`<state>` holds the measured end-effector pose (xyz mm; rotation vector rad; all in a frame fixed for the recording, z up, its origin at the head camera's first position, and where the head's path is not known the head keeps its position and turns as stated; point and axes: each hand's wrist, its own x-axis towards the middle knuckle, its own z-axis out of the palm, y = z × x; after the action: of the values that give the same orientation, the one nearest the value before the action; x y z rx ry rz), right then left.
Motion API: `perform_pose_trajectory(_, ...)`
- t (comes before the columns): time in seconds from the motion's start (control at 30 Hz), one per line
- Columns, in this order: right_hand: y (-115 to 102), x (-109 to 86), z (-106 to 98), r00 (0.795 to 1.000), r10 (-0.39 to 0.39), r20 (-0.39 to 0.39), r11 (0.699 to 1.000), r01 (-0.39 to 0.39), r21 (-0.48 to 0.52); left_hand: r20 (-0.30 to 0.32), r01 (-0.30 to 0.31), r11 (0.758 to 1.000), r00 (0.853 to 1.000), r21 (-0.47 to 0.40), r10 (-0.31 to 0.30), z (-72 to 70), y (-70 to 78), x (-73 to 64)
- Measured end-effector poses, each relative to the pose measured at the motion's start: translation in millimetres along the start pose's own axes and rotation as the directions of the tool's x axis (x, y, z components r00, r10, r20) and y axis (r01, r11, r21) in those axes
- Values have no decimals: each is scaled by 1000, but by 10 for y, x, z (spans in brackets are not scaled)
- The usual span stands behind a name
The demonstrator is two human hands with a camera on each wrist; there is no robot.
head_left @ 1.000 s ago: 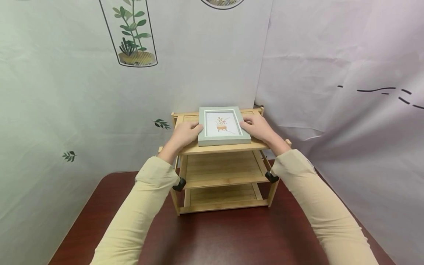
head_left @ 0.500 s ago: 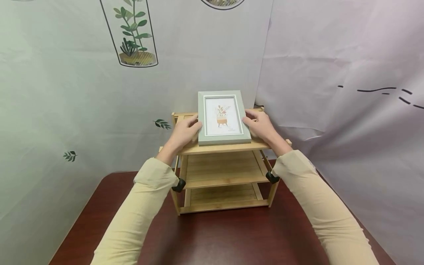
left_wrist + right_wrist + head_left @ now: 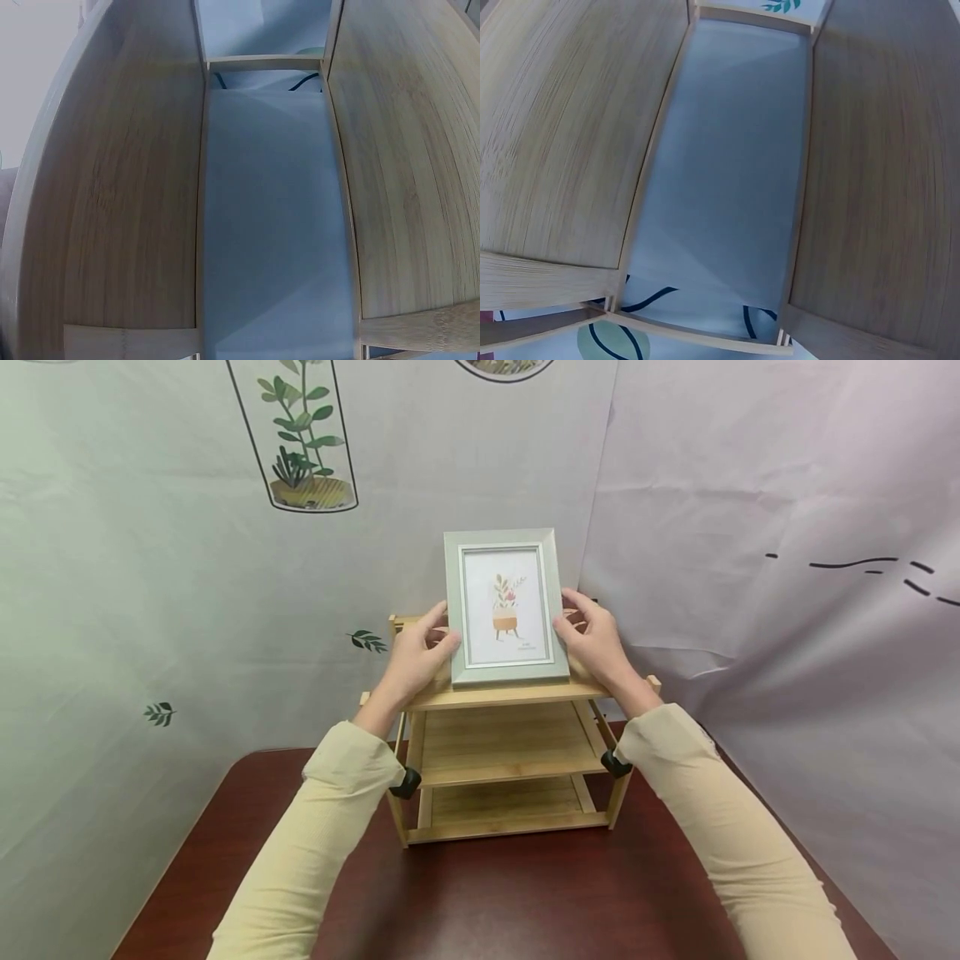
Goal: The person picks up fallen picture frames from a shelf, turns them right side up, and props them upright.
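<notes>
A pale green picture frame [image 3: 504, 672] stands tilted back on the top tier of a wooden shelf rack [image 3: 510, 695], its lower edge near the front. Behind its glass shows a print of a potted plant. My left hand [image 3: 408, 660] holds the left side, thumb at the front edge and fingers partly hidden behind. On the opposite side my right hand [image 3: 598, 647] holds the frame likewise. Neither hand appears in the wrist views; these show the rack's wooden boards [image 3: 135, 187], [image 3: 877, 180] with pale cloth seen between them.
Two lower tiers [image 3: 510, 743] of the rack lie beneath the top one. The rack stands on a dark red table [image 3: 495, 902]. A white cloth backdrop [image 3: 480, 460] with printed plants hangs close behind and on both sides.
The picture frame has gone from lying nearly flat to leaning more upright, its far edge rising while the lower edge stays near the same spot. Both hands have stayed at its sides.
</notes>
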<state>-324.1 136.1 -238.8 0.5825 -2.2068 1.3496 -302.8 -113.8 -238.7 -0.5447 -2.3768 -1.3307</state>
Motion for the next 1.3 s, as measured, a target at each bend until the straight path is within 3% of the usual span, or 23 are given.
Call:
perform_pose_trajectory(0.27,-328,-149,-5,993,-93,-79,995,91,-31,-78,-109,994,991,14,109,17,41,-34)
perform_pose_trajectory(0.43,-362,-170,0,981,-150,-120,988,146,-41,-116,-159,986,980,41,163,24,53,-52)
perform_pose_trajectory(0.63,-359,-179,3,967,-205,-152,979,201,-40,-158,-238,966,955,102,252,44,50,-59)
perform_pose_trajectory(0.83,-362,-187,11,958,-236,-163,972,233,-36,-162,-289,943,935,164,315,63,48,-80)
perform_pose_trajectory(1.03,-364,-193,12,955,-243,-169,970,243,-17,-147,-299,933,932,203,331,72,42,-93)
perform_pose_trajectory(1.3,-281,-141,19,983,-126,-135,991,130,25,-143,-307,924,928,229,344,67,41,-98)
